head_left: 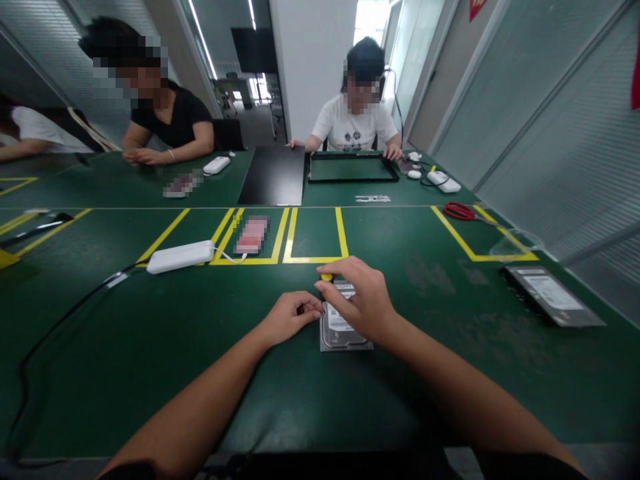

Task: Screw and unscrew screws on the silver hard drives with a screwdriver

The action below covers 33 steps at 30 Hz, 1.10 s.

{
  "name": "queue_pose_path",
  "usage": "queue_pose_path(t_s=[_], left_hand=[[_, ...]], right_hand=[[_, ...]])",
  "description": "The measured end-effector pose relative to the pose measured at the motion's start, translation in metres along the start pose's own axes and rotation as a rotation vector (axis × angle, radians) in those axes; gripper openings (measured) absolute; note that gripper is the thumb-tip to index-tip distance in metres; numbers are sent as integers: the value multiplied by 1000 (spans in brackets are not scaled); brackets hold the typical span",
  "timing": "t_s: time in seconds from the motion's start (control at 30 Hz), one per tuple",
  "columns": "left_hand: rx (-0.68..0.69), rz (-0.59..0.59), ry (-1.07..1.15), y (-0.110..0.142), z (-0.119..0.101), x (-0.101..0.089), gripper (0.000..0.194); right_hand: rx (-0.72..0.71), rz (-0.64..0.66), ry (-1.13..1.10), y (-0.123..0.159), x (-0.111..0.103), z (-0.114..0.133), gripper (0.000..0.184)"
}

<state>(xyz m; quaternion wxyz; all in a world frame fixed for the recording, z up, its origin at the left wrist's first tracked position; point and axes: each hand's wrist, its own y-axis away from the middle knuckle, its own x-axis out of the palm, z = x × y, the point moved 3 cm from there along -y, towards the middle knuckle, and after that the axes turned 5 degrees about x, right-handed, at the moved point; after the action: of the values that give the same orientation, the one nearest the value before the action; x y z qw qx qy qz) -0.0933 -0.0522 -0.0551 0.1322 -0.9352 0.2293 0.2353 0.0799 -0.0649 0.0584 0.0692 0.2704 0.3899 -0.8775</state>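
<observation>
A silver hard drive [345, 340] with a white label lies flat on the green table in front of me, partly covered by my right hand. My right hand [363, 300] is above it, thumb and index finger closed around a small yellow round-topped piece [327, 277]. Whatever lies below that yellow top is hidden by the fingers. At the drive's left edge is my left hand [293, 317], its fingers curled and the fingertips against the edge.
On the right lie a larger metal drive-like unit [555, 297] and red-handled scissors [460, 211]. A white power strip [180, 257] and a phone [251, 235] are to the left. Across the table, a person [355, 120] touches a black panel [274, 175] and a black frame [353, 179].
</observation>
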Motion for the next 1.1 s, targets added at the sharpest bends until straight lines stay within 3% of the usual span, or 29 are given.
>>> queue_pose_path(t_s=[0.37,0.57,0.87,1.1], left_hand=[[-4,30,21,-2,-2,0,14],[-9,35,42,-3,-1,0,16],[-23,40,35,-2,-1,0,20],[-41,43,73,-2,1,1,20]], right_hand=[[73,-85,-43,0,1,-4,12],[95,-72,-56,3,2,-1,19],[109,-107,-65,3,6,-5,11],[125,-109,-61,5,4,-2,17]])
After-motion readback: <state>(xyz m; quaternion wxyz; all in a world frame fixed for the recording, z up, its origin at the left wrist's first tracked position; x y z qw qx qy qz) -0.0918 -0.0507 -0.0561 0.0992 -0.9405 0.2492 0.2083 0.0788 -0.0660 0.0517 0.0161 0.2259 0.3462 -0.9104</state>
